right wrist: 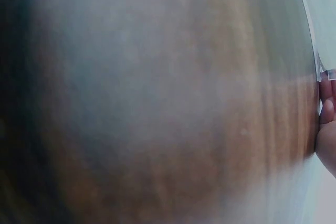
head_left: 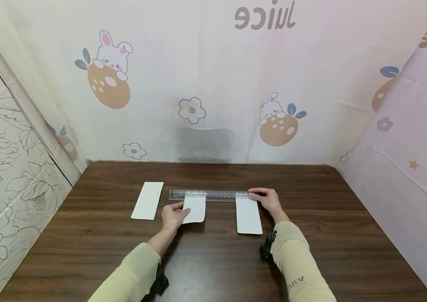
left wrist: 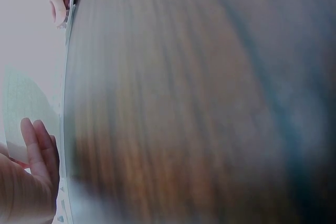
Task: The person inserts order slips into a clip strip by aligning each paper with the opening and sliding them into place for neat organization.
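Observation:
A long clear plastic ruler (head_left: 221, 196) lies across the dark table. At its right end my right hand (head_left: 270, 199) grips it between thumb and fingers, beside the top of a narrow lined paper slip (head_left: 249, 216). A second white slip (head_left: 196, 207) has its top edge at the ruler's left part. My left hand (head_left: 173, 215) pinches this slip by its left side, and its lower end bends up off the table. In the left wrist view the left hand (left wrist: 34, 166) shows extended fingers against pale paper. Only part of the right hand (right wrist: 328, 114) appears in the right wrist view.
Another lined paper slip (head_left: 148, 200) lies flat left of the ruler. The brown wooden table (head_left: 213, 264) ends at a back curtain (head_left: 213, 84) printed with rabbits and flowers. Dark wrist cameras are strapped below both sleeves.

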